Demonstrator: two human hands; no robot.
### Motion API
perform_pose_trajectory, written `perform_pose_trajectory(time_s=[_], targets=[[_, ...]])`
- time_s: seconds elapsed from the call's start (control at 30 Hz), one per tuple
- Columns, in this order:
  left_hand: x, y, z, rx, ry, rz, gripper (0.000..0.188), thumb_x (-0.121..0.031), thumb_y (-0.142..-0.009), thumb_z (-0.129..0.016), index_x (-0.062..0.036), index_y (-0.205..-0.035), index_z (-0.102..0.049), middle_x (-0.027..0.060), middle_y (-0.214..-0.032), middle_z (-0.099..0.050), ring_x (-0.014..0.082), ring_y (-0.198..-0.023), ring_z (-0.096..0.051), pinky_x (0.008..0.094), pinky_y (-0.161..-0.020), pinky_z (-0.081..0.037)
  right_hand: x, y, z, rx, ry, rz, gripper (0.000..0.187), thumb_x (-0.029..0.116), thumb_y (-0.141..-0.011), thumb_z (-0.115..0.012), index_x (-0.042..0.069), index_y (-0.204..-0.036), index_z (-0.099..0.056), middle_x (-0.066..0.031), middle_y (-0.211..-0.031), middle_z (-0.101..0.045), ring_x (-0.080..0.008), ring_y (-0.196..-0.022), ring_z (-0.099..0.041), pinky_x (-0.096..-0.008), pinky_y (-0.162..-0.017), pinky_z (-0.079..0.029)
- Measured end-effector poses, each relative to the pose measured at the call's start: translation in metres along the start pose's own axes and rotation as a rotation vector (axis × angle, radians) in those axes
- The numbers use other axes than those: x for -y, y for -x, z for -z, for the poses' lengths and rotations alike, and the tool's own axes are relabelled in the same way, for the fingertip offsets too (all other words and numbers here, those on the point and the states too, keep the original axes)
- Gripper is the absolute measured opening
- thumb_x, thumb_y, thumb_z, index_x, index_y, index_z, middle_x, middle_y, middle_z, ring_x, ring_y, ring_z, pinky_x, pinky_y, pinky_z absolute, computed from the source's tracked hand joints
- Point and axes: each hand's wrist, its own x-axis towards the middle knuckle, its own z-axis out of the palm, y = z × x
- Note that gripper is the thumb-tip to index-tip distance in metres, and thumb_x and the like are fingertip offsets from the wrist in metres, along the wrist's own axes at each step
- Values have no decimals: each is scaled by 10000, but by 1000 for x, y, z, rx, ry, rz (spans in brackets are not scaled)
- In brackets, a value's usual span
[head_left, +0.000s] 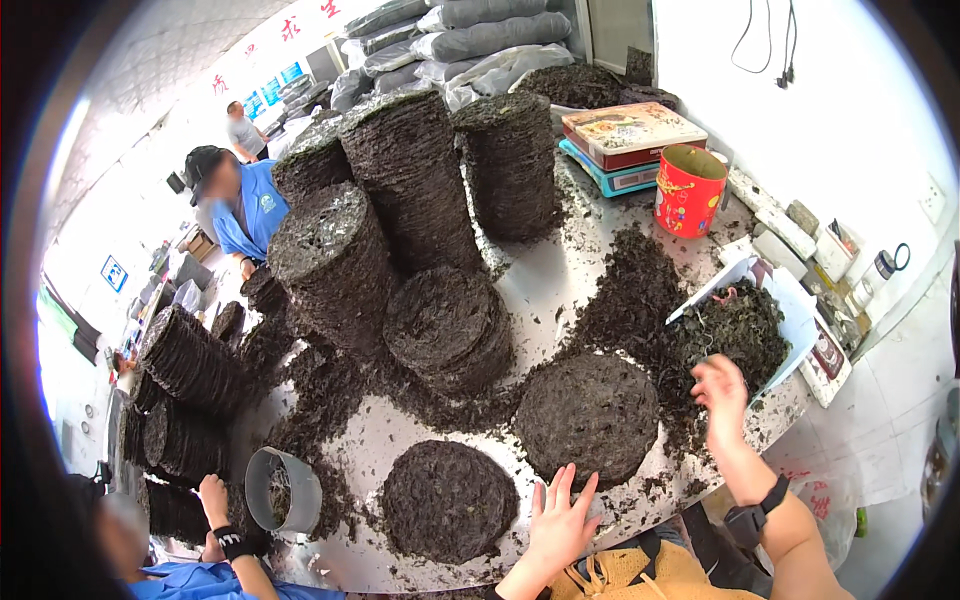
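Observation:
My left hand [563,520] lies with fingers spread on the near edge of a round, dark dried seaweed cake [588,415]. Over the near side of a white tray [800,335], my right hand [722,395] is raised, its fingers loosely bent and apart; I see nothing held in them. Loose seaweed [735,325] with a few pinkish strands fills that tray. Left of my left hand is a second flat seaweed cake [450,500]. A dark heap of seaweed flakes [630,295] spreads beyond the cake under my left hand.
Tall seaweed stacks [410,180] and a shorter stack [448,325] stand farther back. A grey ring [303,495] sits at left, near a blue-sleeved co-worker's hand [213,500]. Another person in blue [255,210] is beyond. A red tin [690,195] and a scale [620,175] bearing a flat box stand back right.

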Motion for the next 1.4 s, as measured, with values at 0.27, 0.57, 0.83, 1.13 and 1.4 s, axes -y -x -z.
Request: perform_pose_trajectory(time_s=[0.27,0.57,0.83,1.13,1.4], targets=[[-18,-46,18,-168,94,-86,646,-268,-767,-706,-137,-1345,-450,250,-1453,-219,408,-1354,-226,512,-1102,-220,-1,9,-36,489,357,-25,166,91,-846,-654,8,-989,-662,-54,-872,-679,-119,-754,-623,-259,-689,-510],[0,-66,-16,-42,-100,-30,636,-356,-752,-711,-239,-1334,-483,319,-1479,-115,473,-1378,-118,512,-1117,-166,-25,25,-90,783,1044,596,143,210,-836,-612,94,-920,-614,-66,-893,-596,-266,-817,-622,-358,-687,-504],[-6,-61,-14,-64,-37,-33,757,-319,-764,-707,-316,-1428,-343,325,-1474,-115,488,-1364,-140,518,-1108,-188,-15,-25,6,-35,145,156,130,73,-847,-639,28,-969,-632,-21,-823,-601,-100,-700,-566,-242,-636,-470],[-6,-65,-16,-101,-76,-52,760,-321,-756,-715,-311,-1425,-352,313,-1478,-115,475,-1369,-137,520,-1106,-192,-16,51,-7,637,1101,526,110,186,-847,-613,88,-891,-591,-67,-830,-580,-230,-777,-619,-327,-654,-502],[-5,-61,-17,-97,-72,-38,739,-330,-781,-698,-318,-1428,-341,309,-1481,-116,469,-1369,-147,507,-1111,-191,0,-16,51,30,131,60,198,101,-915,-554,36,-1097,-509,-84,-940,-631,-118,-683,-584,-245,-600,-483]])
